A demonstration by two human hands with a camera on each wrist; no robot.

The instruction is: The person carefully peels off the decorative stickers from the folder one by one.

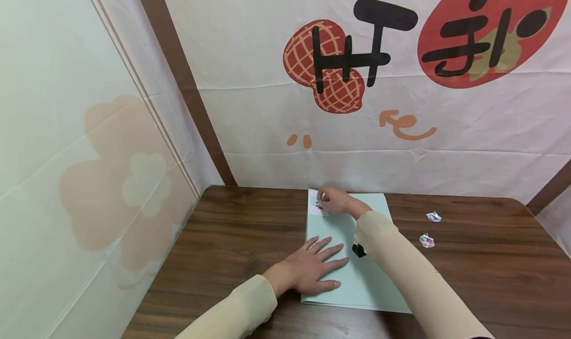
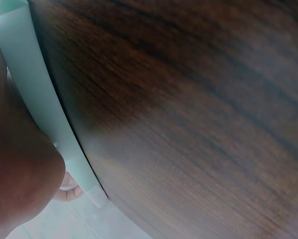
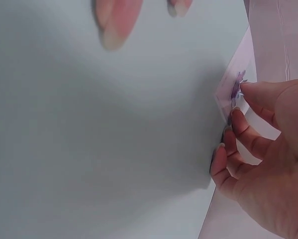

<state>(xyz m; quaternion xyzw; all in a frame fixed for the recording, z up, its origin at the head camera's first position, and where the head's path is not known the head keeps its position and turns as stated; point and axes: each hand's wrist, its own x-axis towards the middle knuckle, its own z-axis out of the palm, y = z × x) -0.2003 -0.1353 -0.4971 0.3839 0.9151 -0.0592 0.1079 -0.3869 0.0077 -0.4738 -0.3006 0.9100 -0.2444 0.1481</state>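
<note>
A pale green paper folder or sheet stack (image 1: 379,289) lies on the table, with a whitish patch (image 1: 313,196) at its far left corner. My left hand (image 1: 312,267) rests flat on its near left part, fingers spread. At the whitish patch, my right hand (image 1: 335,200) pinches a small shiny purple sticker-like piece (image 3: 237,85) between thumb and index finger. In the right wrist view, the right hand's (image 3: 268,144) other fingers are bent at the paper's edge. The left wrist view shows part of the left hand (image 2: 24,169) beside the folder's edge.
Two small shiny, crumpled clear-and-pink pieces (image 1: 433,217) (image 1: 427,240) lie on the brown wooden table (image 1: 482,264) right of the folder. A printed cloth backdrop (image 1: 250,106) hangs behind the table, and another stands along the left.
</note>
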